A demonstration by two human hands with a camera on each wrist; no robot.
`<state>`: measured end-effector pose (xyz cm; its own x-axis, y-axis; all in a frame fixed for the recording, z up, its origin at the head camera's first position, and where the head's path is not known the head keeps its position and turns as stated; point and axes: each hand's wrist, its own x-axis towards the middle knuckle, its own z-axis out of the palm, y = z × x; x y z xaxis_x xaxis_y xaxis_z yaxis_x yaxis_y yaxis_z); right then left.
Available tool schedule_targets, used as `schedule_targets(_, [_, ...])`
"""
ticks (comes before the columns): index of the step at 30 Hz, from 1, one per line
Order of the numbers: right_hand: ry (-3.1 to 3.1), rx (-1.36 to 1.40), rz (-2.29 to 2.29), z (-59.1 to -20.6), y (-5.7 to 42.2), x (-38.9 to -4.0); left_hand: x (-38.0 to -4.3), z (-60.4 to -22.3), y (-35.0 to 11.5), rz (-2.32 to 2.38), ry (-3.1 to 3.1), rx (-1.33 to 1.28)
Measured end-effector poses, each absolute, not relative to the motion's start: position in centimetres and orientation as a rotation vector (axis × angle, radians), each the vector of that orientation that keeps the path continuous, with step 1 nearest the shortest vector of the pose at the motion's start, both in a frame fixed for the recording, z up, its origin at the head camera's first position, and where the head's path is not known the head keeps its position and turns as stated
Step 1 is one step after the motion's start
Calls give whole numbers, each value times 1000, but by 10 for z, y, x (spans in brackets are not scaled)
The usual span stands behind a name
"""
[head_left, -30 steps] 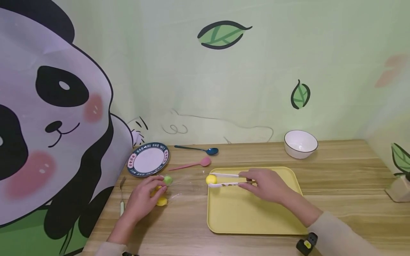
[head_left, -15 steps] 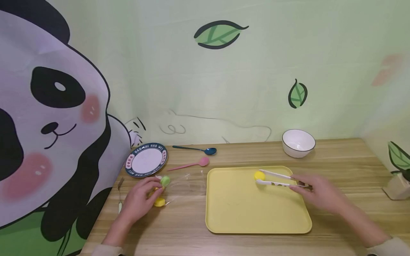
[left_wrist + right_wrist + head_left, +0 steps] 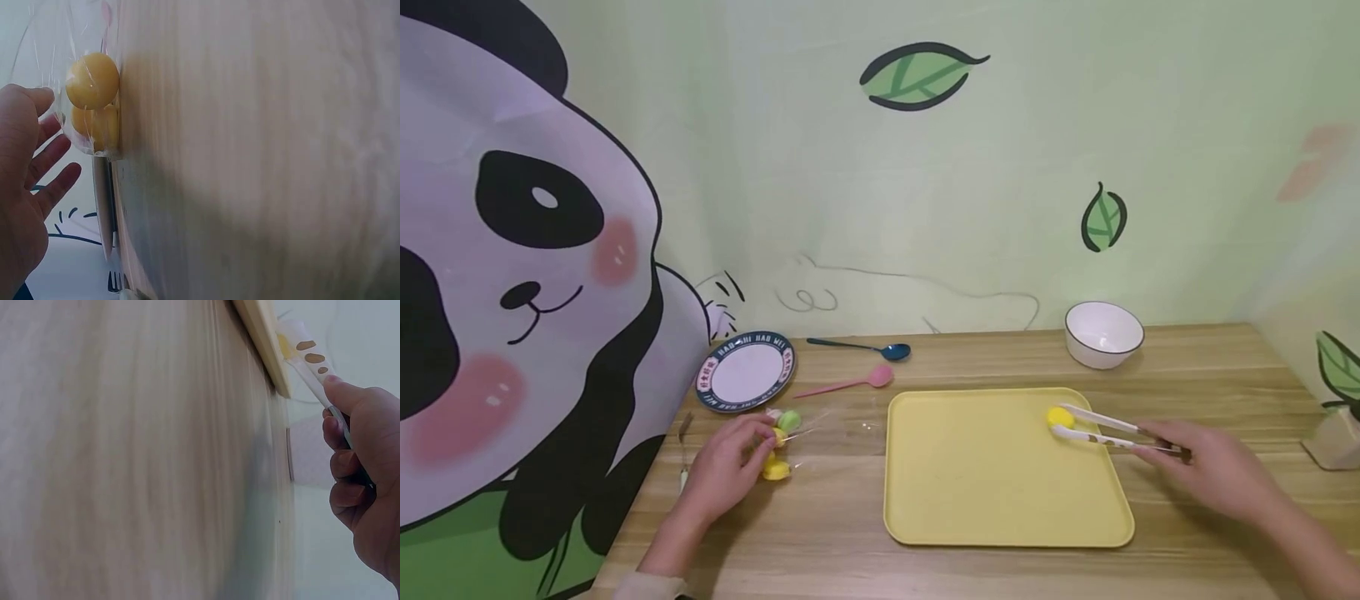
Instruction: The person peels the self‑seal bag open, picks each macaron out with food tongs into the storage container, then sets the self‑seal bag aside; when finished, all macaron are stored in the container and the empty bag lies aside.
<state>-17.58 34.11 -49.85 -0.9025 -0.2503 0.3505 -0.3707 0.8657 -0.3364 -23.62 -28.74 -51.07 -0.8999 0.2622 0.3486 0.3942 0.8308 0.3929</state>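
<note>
Smooth ball (image 3: 1060,417) in tongs (image 3: 1092,437)

The ball is at the tray's (image 3: 1000,483) far right corner; it looks light, firm and slippery, best squeezed across its widest part. The right hand (image 3: 1221,468) pinches the tongs; the left hand (image 3: 721,462) spreads loose fingers at the bag (image 3: 842,433).

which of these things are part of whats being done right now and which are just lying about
In use, as far as I can judge:
tongs, held by the right hand
yellow piece, between their tips
clear bag, at the left hand
tray, probably, under the tips

Seemingly just lying about:
plate
bowl
blue spoon
pink spoon
fork
</note>
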Motion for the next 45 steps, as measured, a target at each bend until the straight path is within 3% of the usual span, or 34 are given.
schedule_targets(25, [-2775, 415, 714, -486, 338, -178, -234, -511, -295, -751, -2720, -502])
schedule_targets(45, [-2728, 895, 802, -478, 133, -244, -234, -512, -291, -813, -2735, -468])
